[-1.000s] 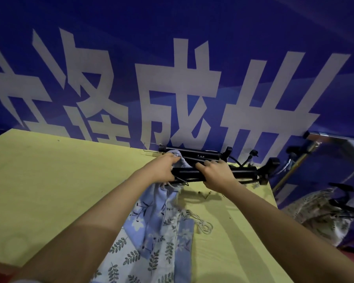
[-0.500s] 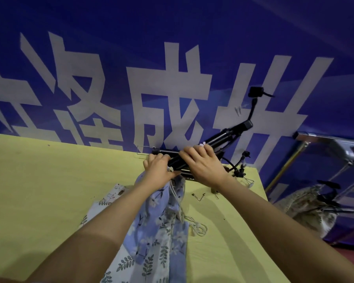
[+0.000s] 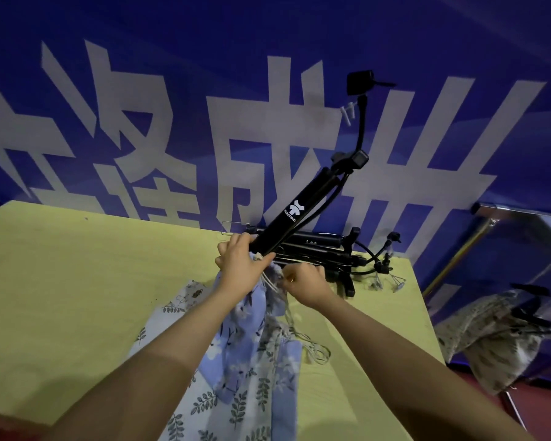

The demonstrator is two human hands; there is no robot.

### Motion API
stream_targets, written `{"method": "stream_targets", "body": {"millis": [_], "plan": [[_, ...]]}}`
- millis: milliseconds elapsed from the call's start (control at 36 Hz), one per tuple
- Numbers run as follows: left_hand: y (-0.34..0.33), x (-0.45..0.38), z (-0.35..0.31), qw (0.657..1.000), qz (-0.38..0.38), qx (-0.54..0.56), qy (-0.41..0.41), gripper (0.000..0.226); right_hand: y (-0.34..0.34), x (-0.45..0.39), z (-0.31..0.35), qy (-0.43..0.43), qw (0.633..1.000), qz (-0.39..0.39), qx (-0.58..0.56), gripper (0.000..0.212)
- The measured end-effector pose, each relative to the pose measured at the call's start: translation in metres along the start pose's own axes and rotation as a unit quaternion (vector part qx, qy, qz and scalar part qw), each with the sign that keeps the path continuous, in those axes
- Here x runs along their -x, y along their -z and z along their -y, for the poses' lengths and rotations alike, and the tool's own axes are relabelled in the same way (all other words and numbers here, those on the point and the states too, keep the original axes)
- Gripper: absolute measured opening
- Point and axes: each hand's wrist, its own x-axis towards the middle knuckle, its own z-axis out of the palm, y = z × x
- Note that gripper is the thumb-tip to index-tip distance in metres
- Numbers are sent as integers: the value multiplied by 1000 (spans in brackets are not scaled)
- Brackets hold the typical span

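Note:
A black folded tripod stand [image 3: 299,208] with a flexible arm and a small black clamp head at its top tilts up to the right above a yellow table [image 3: 77,281]. My left hand [image 3: 240,267] grips its lower end together with the mouth of a blue floral drawstring bag [image 3: 252,338]. My right hand [image 3: 306,286] pinches the bag's mouth and white cord just right of it. The stand's foot is hidden inside the bag opening.
More black stands [image 3: 325,249] lie in a pile at the table's far edge against a blue banner with large white characters. Small metal clips [image 3: 385,283] lie by the right edge. Right of the table, on the floor, sits a patterned bag [image 3: 490,338] holding black stands.
The stand has swung from lying flat on the pile to pointing steeply up. My right hand let go of it and moved down to the bag's mouth.

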Motion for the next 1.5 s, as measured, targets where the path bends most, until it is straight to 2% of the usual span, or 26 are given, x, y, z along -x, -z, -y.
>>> {"method": "stream_targets", "body": {"millis": [56,111,194,306,444,528,583,694,750,833,889,944,1111,1194,1278,1361,1417,1500], "plan": [[-1,0,3,1000,-7,5,9,46,3,-3,-3,-19,999,-11,-35,34],[-1,-1,5,1000,-17,9,16,46,8,-3,-7,-32,992,-16,-122,30],[0,-1,8,999,-30,4,17,45,21,-2,-11,-33,960,-39,-276,24],[0,-1,10,999,-33,4,17,47,44,0,-5,-42,903,-67,-421,15],[-4,-3,7,1000,-21,2,13,42,72,-4,20,41,878,-57,-473,31],[-2,-3,5,1000,-15,13,1,41,81,-10,31,35,860,-65,-505,30],[2,-4,4,1000,-3,22,-16,44,85,-12,32,31,857,-81,-508,21],[14,-9,3,994,54,56,-71,54,83,-10,29,41,879,-63,-472,7],[18,-10,0,988,94,91,-85,61,75,-9,28,33,882,-64,-465,8],[19,-10,-4,983,124,87,-102,63,66,-9,27,31,886,-75,-456,12],[18,-10,-5,982,129,102,-98,61,63,-9,29,38,890,-72,-449,16],[18,-11,-7,980,127,119,-93,58,61,-9,31,49,890,-65,-448,10],[19,-21,-14,987,77,75,-117,34,56,-10,31,34,886,-45,-460,26],[17,-23,-13,991,59,52,-107,30,60,-7,31,50,902,-33,-428,20],[17,-26,-8,996,19,58,-62,30,71,-8,27,65,934,-57,-348,37],[21,-30,-1,998,2,45,-32,31,78,-17,16,20,966,-137,-217,34],[24,-30,2,999,-1,42,-27,31,86,-23,13,-19,960,-188,-205,30],[26,-30,7,999,5,48,-13,37,103,-29,19,-52,926,-235,-292,26]]}}
